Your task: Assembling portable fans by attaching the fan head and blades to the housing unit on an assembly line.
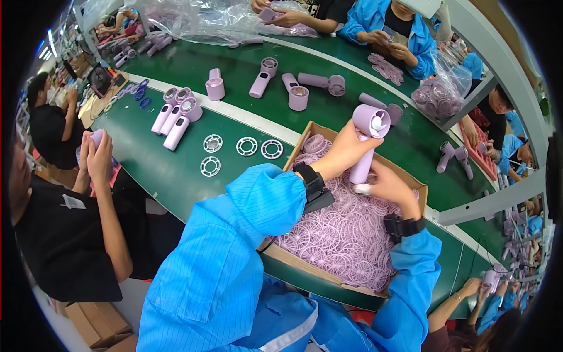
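A lilac handheld fan is raised above a cardboard box, its round head up and white blades showing inside the open ring. My left hand is closed around it just below the head. At the lower end of the handle, the fingers of my right hand grip it; a small whitish piece shows at those fingertips, too unclear to name. Beneath both hands the cardboard box is filled with many lilac round fan grilles. Black bands sit on both my wrists.
Left of the box lie white rings and a cluster of lilac fans. More fans lie on the green conveyor. Co-workers sit at the left and across the belt. A grey metal frame stands at right.
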`<state>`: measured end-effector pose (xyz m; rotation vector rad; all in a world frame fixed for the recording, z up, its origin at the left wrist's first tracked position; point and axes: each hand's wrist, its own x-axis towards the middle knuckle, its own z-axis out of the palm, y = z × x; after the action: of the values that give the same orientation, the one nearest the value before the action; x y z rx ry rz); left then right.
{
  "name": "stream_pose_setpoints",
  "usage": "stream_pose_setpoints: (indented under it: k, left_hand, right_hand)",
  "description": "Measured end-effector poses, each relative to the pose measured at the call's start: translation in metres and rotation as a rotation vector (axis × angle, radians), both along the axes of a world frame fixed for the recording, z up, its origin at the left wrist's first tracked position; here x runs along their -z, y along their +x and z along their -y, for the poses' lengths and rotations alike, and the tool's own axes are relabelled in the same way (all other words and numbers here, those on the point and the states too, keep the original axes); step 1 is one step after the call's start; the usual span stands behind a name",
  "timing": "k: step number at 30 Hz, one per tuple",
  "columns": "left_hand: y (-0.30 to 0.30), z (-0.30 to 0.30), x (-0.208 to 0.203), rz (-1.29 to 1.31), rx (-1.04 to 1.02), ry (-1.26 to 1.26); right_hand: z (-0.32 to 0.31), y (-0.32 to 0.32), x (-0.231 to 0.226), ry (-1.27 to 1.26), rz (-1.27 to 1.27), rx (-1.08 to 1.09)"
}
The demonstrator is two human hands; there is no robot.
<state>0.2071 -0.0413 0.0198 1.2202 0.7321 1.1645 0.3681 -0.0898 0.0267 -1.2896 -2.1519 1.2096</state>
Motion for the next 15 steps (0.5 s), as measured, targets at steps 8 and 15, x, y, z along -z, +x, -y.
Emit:
stream_pose_setpoints:
  k: [8, 15]
  left_hand:
    - [-0.032, -0.022, -0.02, -0.448, 0.086, 0.194]
    - [-0.167, -0.161, 0.016, -1.182, -0.506, 0.079]
  right_hand:
    - [0.0, -0.017, 0.004, -0.261, -0.573, 0.383]
    - [-0.001, -0.003, -0.01, -0.249, -0.314, 0.309]
